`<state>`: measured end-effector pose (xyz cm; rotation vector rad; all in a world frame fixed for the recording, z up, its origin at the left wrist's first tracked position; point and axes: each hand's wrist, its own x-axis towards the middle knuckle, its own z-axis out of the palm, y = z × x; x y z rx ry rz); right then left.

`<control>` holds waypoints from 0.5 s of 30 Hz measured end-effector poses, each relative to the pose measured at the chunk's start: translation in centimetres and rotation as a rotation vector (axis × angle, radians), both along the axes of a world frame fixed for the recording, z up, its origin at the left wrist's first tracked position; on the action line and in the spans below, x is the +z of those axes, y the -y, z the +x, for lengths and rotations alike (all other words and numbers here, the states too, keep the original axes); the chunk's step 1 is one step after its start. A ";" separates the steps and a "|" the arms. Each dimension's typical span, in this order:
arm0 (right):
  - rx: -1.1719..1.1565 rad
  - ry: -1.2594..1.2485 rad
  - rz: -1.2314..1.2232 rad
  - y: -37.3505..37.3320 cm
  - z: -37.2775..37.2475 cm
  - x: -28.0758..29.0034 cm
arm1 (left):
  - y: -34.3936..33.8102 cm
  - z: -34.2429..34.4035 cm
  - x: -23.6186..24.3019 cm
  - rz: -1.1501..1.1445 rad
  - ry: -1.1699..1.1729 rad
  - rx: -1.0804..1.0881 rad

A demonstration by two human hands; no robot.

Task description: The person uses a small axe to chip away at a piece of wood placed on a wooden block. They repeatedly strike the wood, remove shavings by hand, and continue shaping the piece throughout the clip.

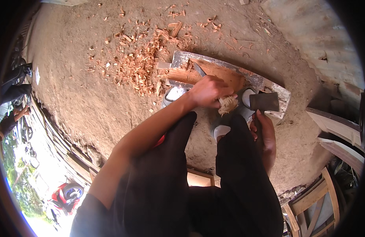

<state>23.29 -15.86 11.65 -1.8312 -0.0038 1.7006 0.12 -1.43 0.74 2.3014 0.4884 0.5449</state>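
My left hand (210, 91) is closed around a chisel (199, 69) whose frayed handle end (228, 104) sticks out toward me. The blade rests in the reddish hollow of a curved wooden workpiece (232, 78) with weathered grey edges, which lies crosswise before me at my shoes (174, 96). My right hand (264, 136) grips a tool with a broad, dark rectangular head (265, 102), held over the right end of the workpiece, apart from the chisel. Part of the tool's handle is hidden by my fingers.
Wood shavings (143, 63) litter the dirt ground (72, 59). A corrugated sheet (316, 39) stands at upper right, curved boards (334, 124) and a wooden frame (314, 201) at right. Another person's legs (14, 91) show at far left. A red motorcycle (64, 197) is at lower left.
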 end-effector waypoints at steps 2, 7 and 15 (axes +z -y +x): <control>-0.011 -0.007 0.004 -0.1 0.0 -0.1 | 0.0 0.0 -0.2 -0.021 0.039 0.052; -0.033 -0.025 -0.006 0.7 0.8 -0.8 | 0.3 -0.3 0.6 -0.079 0.228 0.213; -0.050 -0.070 0.034 1.7 1.4 -0.1 | -0.7 -2.3 1.7 -0.221 0.279 0.593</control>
